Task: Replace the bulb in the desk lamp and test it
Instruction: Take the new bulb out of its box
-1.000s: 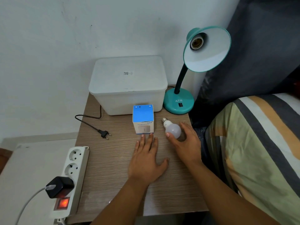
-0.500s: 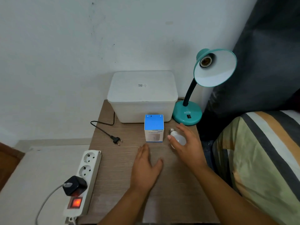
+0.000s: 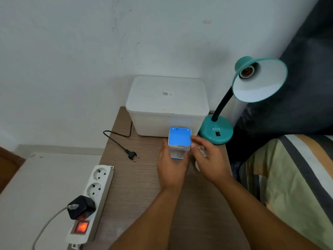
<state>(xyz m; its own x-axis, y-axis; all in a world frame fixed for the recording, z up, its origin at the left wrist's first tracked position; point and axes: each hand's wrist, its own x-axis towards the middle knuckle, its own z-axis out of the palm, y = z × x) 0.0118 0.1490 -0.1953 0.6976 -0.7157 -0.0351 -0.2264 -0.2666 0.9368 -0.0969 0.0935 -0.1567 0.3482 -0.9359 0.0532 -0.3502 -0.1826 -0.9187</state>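
— Two hands meet at the middle of the wooden table (image 3: 144, 186). What do they have?

— The blue-and-white bulb box (image 3: 179, 141). The left hand (image 3: 170, 166) cups it from the left side and below, fingers curled against its lower front. The right hand (image 3: 210, 157) comes in from the right with the fingers spread and the thumb tip touching the box's right edge. Whether the box is lifted off the table or stands on it, I cannot tell.

— And the loose bulb?

— A bulb (image 3: 199, 159) lies on the table under the right hand; only pale slivers of it show past the palm and fingers. The right hand is over it, not closed on it.

— Where is the lamp?

— The teal desk lamp (image 3: 216, 131) stands at the back right corner of the table, just beside the white lidded bin (image 3: 167, 105). Its shade tilts toward the camera and the socket (image 3: 246, 72) inside is bare, with no bulb in it.

— Is it plugged in?

— No. Its black plug (image 3: 132, 156) lies loose on the table, left of the hands, with the cord running back behind the bin. The white power strip (image 3: 95, 192) sits at the table's left edge, its switch glowing red and a black adapter (image 3: 81, 206) in the nearest outlet.
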